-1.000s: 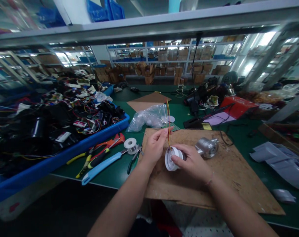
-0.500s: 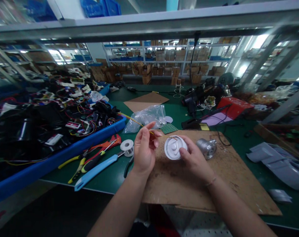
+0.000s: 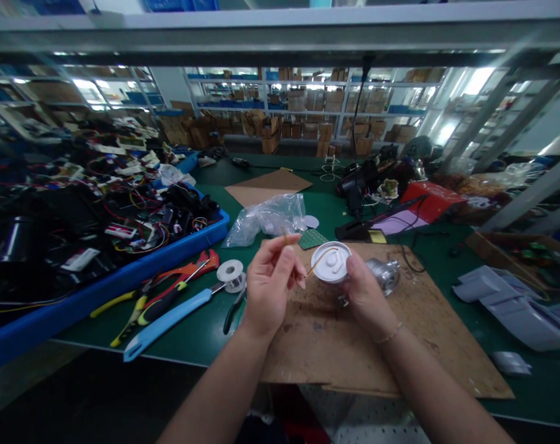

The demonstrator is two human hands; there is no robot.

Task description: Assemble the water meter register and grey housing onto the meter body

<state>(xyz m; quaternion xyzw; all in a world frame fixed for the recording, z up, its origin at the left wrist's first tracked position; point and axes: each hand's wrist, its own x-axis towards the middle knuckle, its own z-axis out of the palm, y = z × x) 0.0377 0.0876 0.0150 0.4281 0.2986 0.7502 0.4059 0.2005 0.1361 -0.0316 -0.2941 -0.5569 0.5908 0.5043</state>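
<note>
The person stands at a green bench (image 3: 335,213) with both hands raised over a brown board (image 3: 400,345) lying on it. The right hand (image 3: 366,296) is closed around a round white part (image 3: 330,262), holding it from below and behind with its open, dished face tipped up toward the person. The left hand (image 3: 271,283), just left of the white part, has thumb and forefinger pinched shut on a thin yellowish wire (image 3: 314,266) that runs across the short gap to the part's rim.

The step in hand looks like feeding or dressing that wire at the white part. The next move would seem to call for a steady right hand and a fine, guided push or pull from the left fingertips, keeping the wire from kinking.

Just right of the white part, resting on the board, sits a silver metal cylinder (image 3: 385,274). Left of the white part lie a solder spool (image 3: 230,271), a blue-handled cutter (image 3: 169,320) and red-handled pliers (image 3: 182,280); further left is a blue tray (image 3: 123,277) heaped with wired parts. Behind the white part lies a clear plastic bag (image 3: 268,219).
</note>
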